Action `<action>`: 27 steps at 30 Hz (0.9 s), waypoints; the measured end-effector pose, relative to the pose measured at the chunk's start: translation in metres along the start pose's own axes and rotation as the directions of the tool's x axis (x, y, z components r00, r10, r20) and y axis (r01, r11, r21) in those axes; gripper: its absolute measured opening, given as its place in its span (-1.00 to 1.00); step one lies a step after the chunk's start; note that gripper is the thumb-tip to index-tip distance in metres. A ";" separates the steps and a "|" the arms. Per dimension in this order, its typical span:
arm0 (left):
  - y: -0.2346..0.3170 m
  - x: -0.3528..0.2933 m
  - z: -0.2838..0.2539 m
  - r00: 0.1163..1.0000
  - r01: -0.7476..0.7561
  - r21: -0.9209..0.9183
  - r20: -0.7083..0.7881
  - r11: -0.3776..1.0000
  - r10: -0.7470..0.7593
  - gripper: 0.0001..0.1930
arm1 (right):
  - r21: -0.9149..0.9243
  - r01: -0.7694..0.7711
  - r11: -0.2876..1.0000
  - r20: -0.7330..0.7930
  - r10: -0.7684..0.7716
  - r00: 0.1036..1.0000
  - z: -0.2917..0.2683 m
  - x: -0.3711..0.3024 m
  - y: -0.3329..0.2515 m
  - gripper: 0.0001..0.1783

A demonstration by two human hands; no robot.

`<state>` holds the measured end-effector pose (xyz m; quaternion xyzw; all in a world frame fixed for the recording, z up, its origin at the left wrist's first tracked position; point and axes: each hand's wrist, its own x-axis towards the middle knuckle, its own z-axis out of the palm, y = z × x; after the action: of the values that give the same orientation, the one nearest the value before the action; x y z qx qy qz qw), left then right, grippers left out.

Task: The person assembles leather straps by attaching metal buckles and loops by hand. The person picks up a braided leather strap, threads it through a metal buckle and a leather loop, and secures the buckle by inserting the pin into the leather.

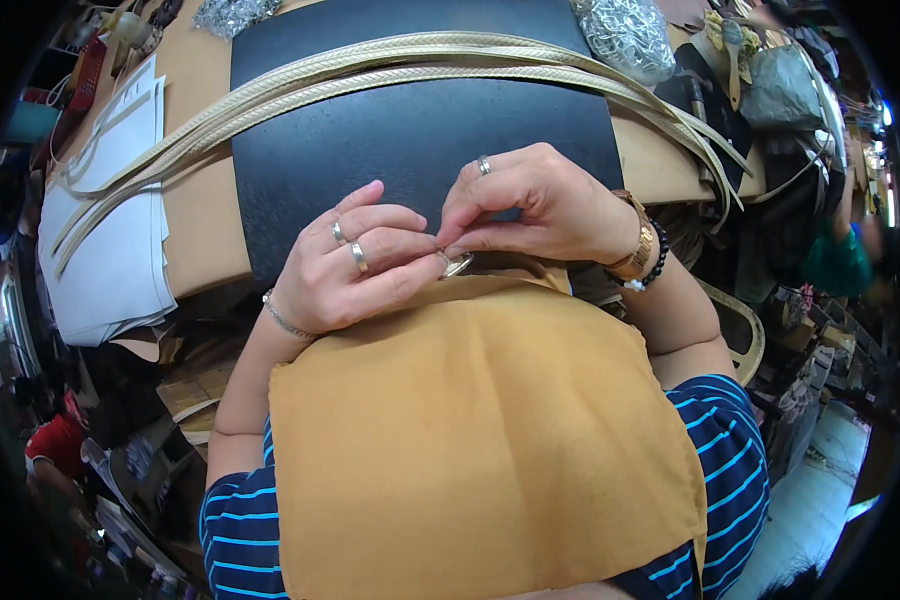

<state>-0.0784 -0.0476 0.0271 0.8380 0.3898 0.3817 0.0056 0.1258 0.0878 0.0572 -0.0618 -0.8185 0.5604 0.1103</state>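
Both hands meet close to my body, above the tan apron [490, 430] and just at the near edge of a black board. Between the fingertips shows a small shiny metal piece [458, 265] with a curved rim, perhaps a buckle; the fingers hide most of it. My left hand [360, 260] grips this piece from the left, its upper fingers loosely bent. My right hand [540, 205] pinches thumb and forefinger together right beside it. Whatever lies in that pinch is too small to make out.
Several pale braided straps [370, 70] curve across the black board [430, 130]. White paper sheets [110, 230] lie at left. Clear bags of metal parts [625, 40] stand at the far side. A brush [733, 65] and a hammer-like tool [692, 95] are at far right.
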 end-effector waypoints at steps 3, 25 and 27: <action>0.001 -0.003 0.001 1.000 0.023 -0.029 -0.011 0.999 -0.024 -0.79 | -0.059 0.111 0.992 0.012 -0.110 0.994 0.001 0.001 -0.002 -0.89; -0.010 -0.012 0.018 0.897 0.147 -0.532 -0.284 0.834 -0.340 -0.74 | -0.025 0.218 0.976 -0.153 -0.220 0.963 0.017 0.011 0.001 -0.73; -0.009 -0.013 0.018 0.852 0.208 -0.630 -0.258 0.748 -0.455 -0.75 | -0.037 0.223 0.974 -0.236 -0.226 0.945 0.022 0.013 0.002 -0.71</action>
<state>-0.0780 -0.0445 0.0027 0.6153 0.3926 0.6357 0.2513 0.1073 0.0717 0.0493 -0.0356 -0.8037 0.5288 0.2707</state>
